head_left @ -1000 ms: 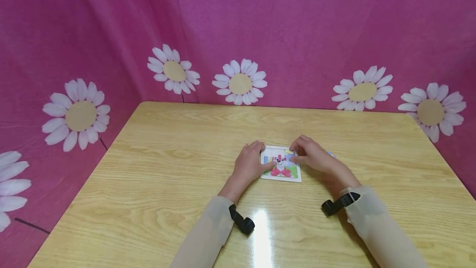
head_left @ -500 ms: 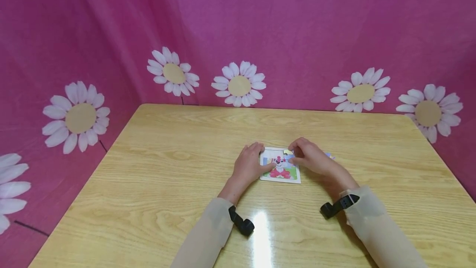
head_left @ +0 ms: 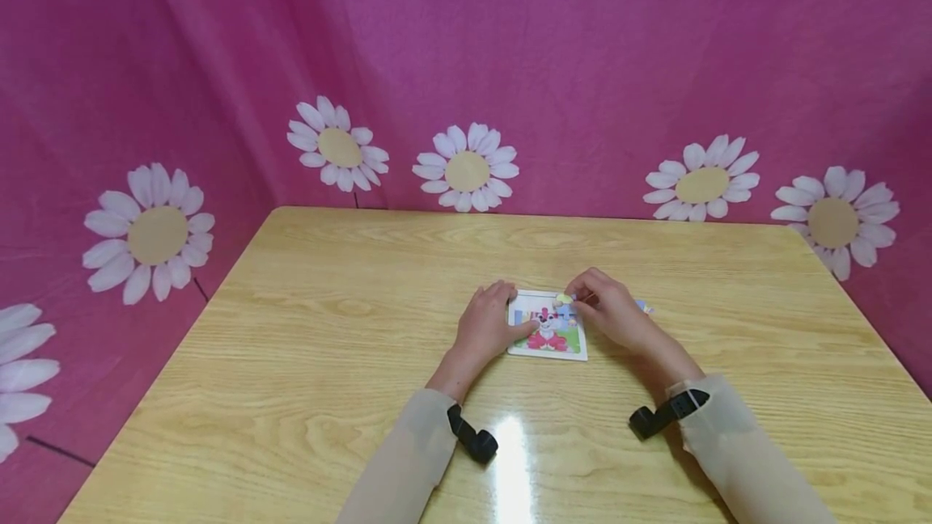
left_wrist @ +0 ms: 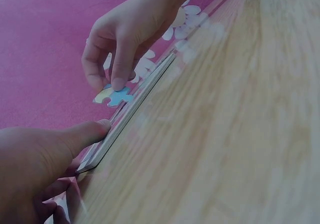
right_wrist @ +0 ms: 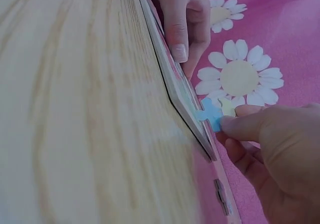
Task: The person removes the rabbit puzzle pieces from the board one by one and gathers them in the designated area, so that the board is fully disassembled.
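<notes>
A shallow white-framed jigsaw puzzle with a red and white cartoon animal lies on the table. My left hand holds the frame's left side, its thumb laid over the picture and the other fingers along the outer edge. Between thumb and fingers, my right hand pinches a blue and yellow puzzle piece above the upper right part of the puzzle. The right wrist view shows this puzzle piece tilted up at the frame's edge; whether it touches the board I cannot tell.
Another blue puzzle piece lies on the wooden table, just right of my right hand and partly hidden by it. A pink curtain with white daisies hangs behind the table and along its left side.
The puzzle piece in my right hand has been lifted and tilted at the upper right of the puzzle, showing more of itself. My left hand stays on the frame.
</notes>
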